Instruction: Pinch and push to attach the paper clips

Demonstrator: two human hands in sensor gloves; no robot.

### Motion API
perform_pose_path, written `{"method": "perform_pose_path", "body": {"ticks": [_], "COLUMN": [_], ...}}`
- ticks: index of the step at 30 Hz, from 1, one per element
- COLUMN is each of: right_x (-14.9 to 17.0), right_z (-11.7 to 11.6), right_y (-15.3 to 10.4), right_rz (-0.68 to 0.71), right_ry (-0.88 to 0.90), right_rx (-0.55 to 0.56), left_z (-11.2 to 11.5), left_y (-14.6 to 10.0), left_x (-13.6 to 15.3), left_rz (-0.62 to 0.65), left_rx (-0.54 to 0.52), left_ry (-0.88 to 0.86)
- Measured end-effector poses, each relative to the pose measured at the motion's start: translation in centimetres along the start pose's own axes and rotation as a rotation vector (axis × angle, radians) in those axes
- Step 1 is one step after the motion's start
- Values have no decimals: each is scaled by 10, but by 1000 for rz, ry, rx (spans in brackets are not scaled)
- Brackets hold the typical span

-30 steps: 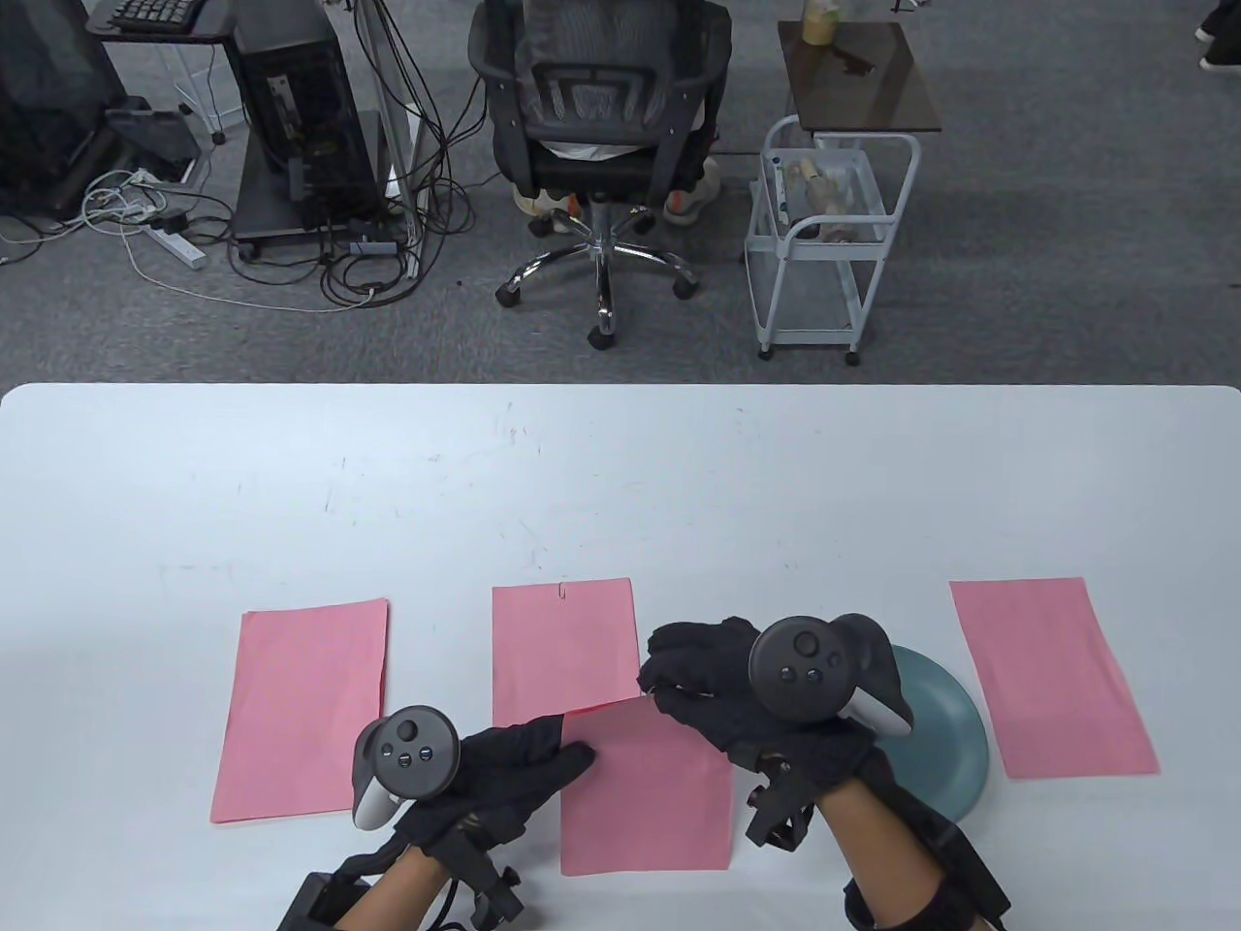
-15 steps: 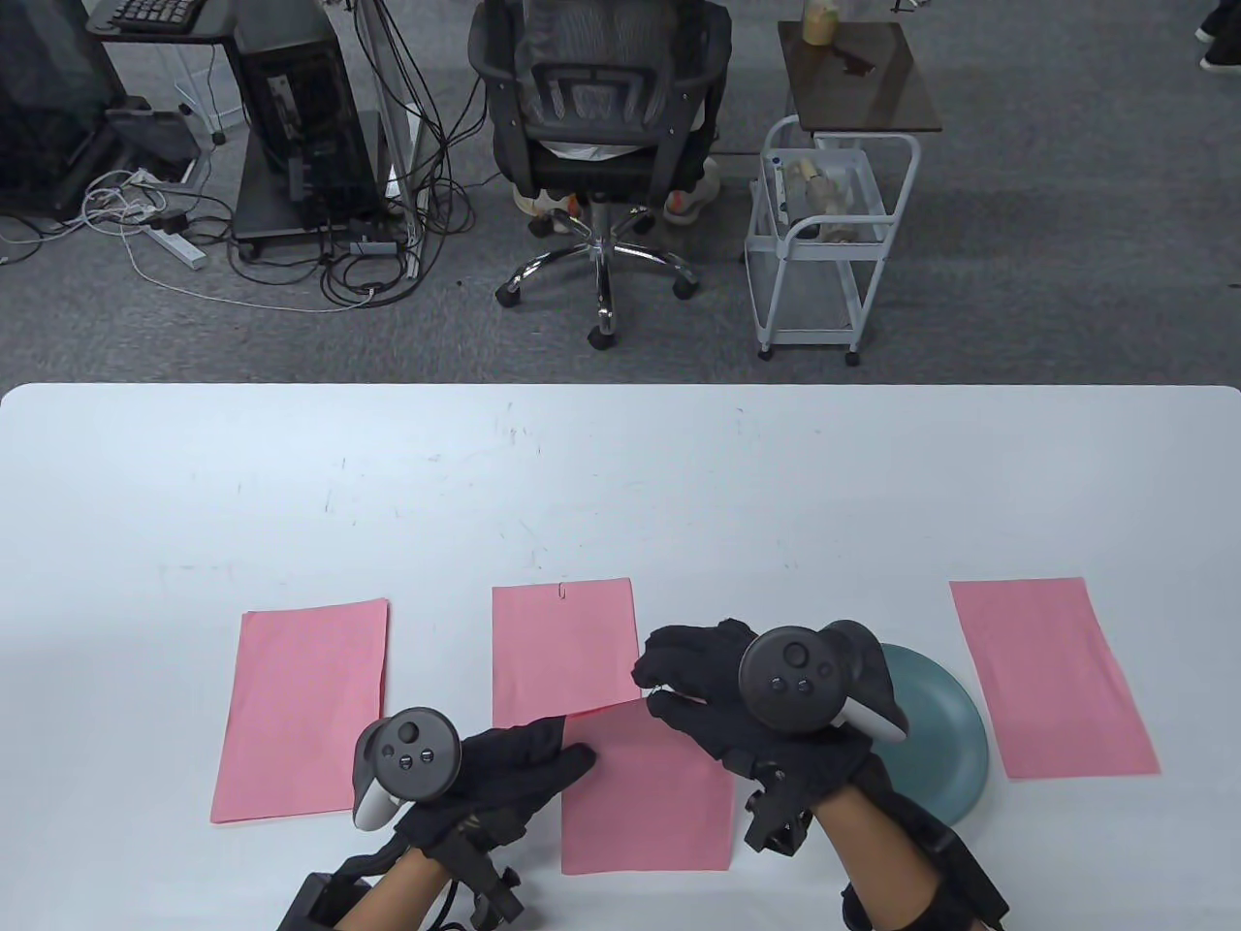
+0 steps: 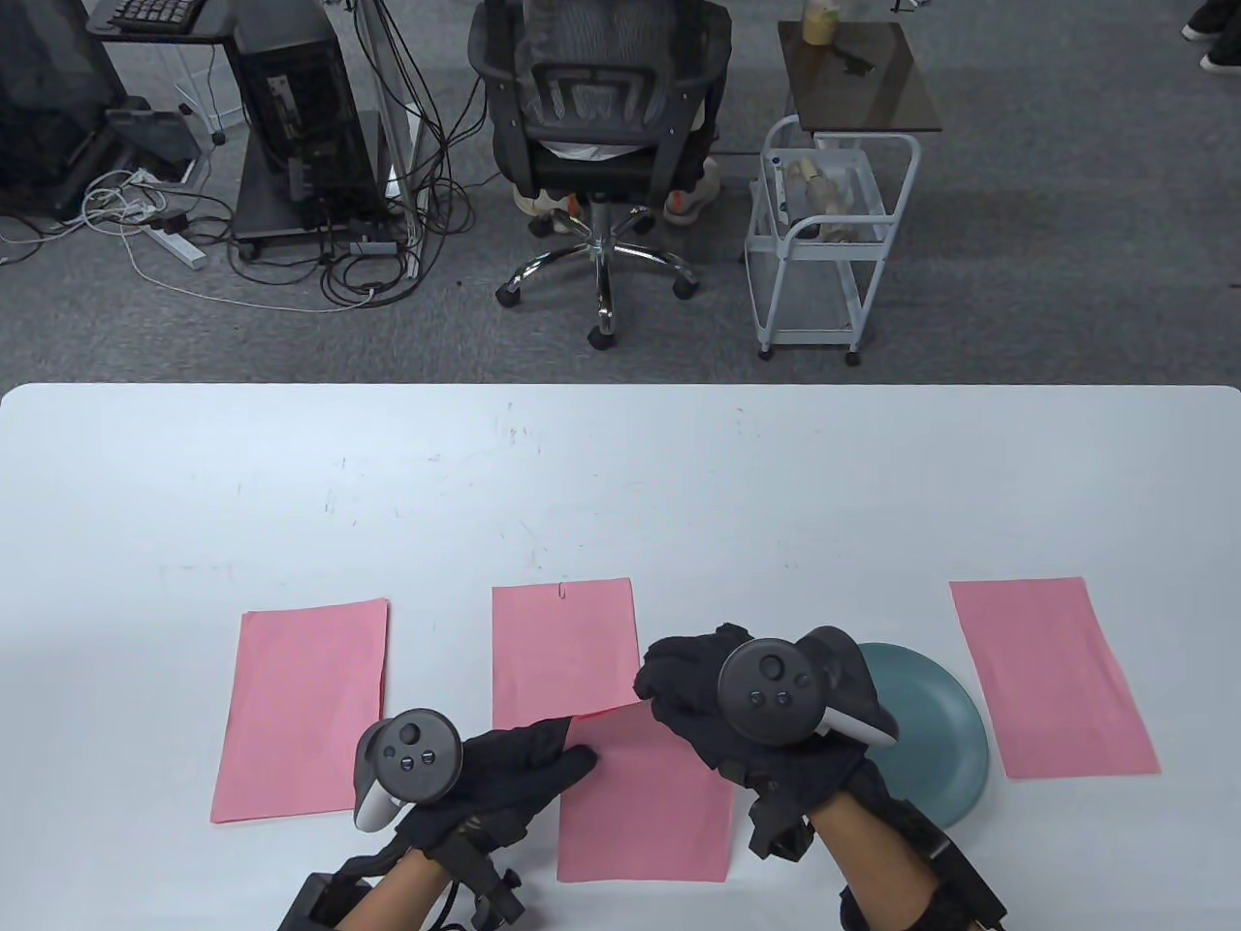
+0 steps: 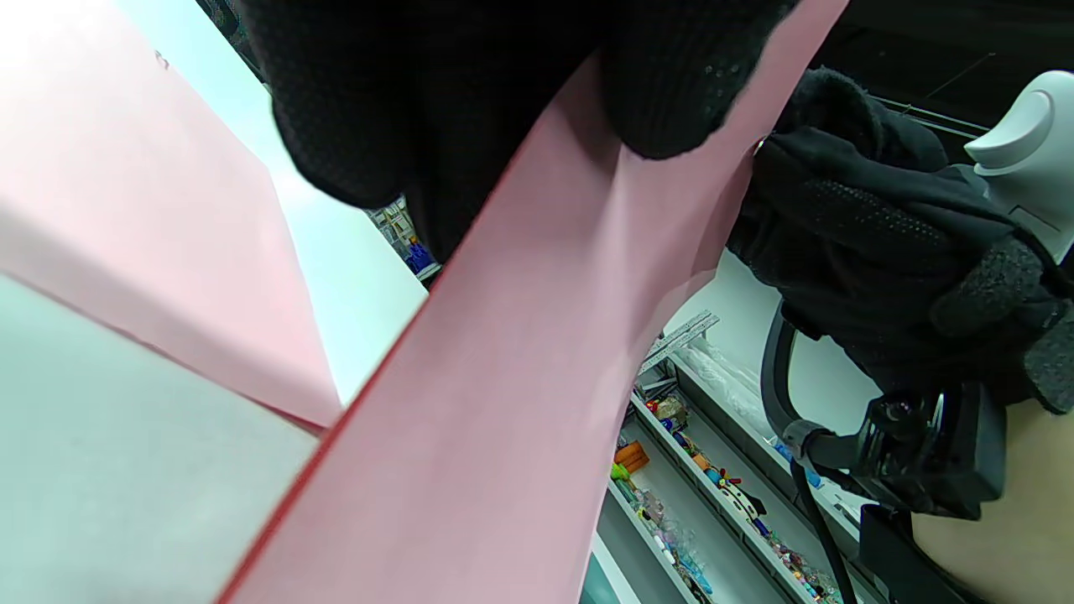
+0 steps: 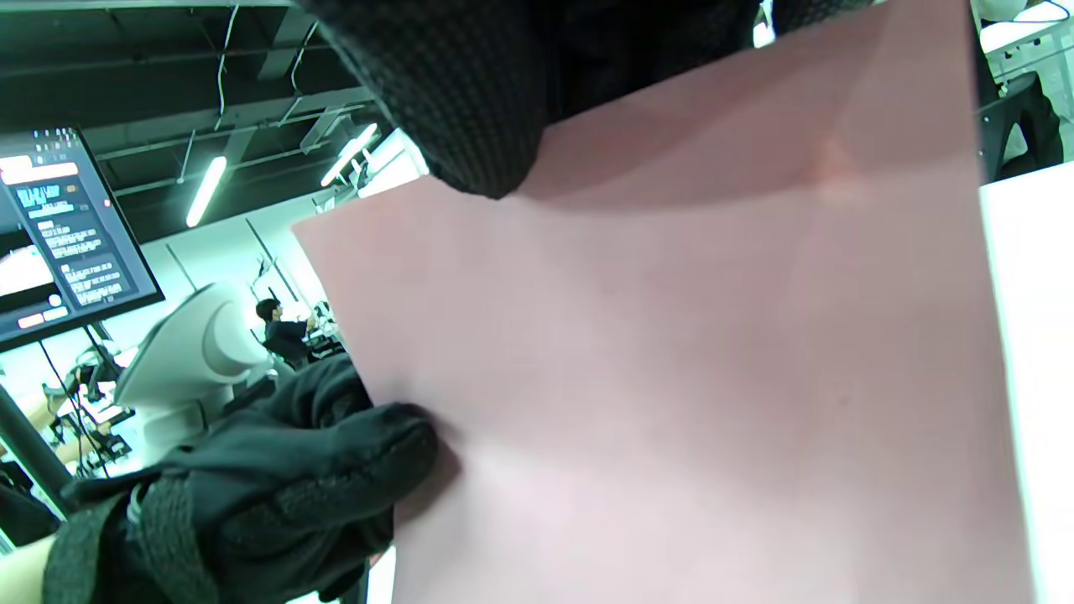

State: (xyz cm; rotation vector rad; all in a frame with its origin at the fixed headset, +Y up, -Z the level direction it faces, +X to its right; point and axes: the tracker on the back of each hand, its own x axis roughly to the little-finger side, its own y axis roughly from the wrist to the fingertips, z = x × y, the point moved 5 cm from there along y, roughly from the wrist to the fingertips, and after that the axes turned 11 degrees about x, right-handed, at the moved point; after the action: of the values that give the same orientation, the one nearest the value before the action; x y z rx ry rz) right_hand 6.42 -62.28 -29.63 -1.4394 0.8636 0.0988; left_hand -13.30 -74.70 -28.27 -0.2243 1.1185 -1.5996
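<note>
The pink sheet (image 3: pixel 645 805) sits low centre of the frame, lifted off the worktop (image 3: pixel 620 485) — left hand (image 3: pixel 504 776) pinches its left edge, right hand (image 3: pixel 717 708) grips its top corner; a teal plate (image 3: pixel 931 737) lies just right.

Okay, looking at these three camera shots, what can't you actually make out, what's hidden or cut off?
- Paper clip on the held pink sheet: none shows in any view; the right hand covers that top edge.
- Dish: table view, its inside is behind the right hand.
- Left hand: table view, fingertips under the sheet are hidden.
- Clip on the middle sheet: too small to read details.
- Wrist views: gloves and paper fill both frames.
</note>
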Motion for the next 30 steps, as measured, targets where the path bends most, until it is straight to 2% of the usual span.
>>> {"method": "perform_pose_path", "body": {"ticks": [30], "right_x": [-10], "right_z": [-17], "right_y": [-1], "right_rz": [12], "right_ry": [-149], "right_rx": [-105], "left_z": [4], "left_y": [0], "left_x": [-1], "left_rz": [3], "left_rx": [8], "left_ry": [17]}}
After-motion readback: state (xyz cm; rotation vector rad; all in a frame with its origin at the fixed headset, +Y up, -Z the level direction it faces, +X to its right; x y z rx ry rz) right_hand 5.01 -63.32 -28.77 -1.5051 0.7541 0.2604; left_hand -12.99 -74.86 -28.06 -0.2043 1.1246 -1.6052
